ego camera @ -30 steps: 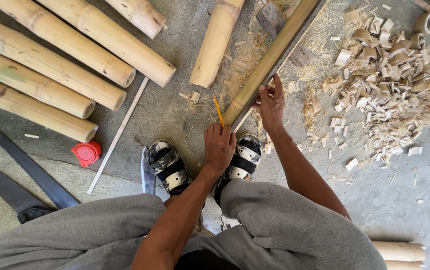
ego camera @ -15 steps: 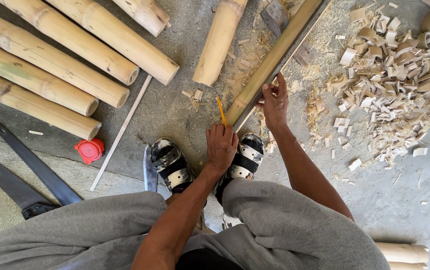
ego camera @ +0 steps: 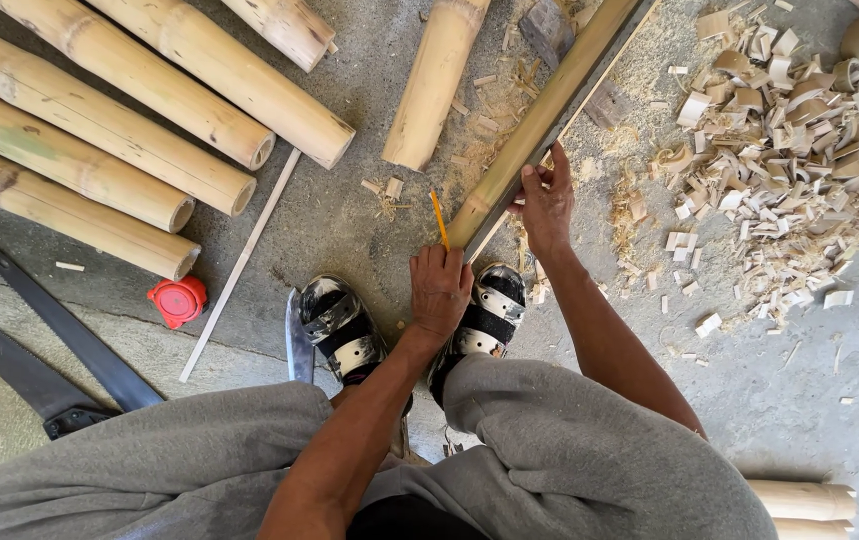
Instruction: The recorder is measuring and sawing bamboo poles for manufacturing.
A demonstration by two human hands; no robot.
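Observation:
A long split bamboo strip (ego camera: 549,110) runs from the top right down to my feet, its near end by my sandal (ego camera: 484,315). My left hand (ego camera: 439,292) holds an orange pencil (ego camera: 438,218) upright, tip near the strip's near end. My right hand (ego camera: 547,198) grips the strip's right edge a little farther up. A thin pale slat lies along the strip's right side under that hand.
Several thick bamboo poles (ego camera: 109,120) lie at the upper left, a shorter one (ego camera: 436,80) at top centre. A pile of bamboo chips (ego camera: 789,150) spreads at right. Two black saw blades (ego camera: 59,340), a red cap (ego camera: 178,300), a thin stick (ego camera: 239,265) and a knife blade (ego camera: 298,340) lie at left.
The view has shifted slightly. Both hands stay on the strip's near end, the pencil still upright in the left hand.

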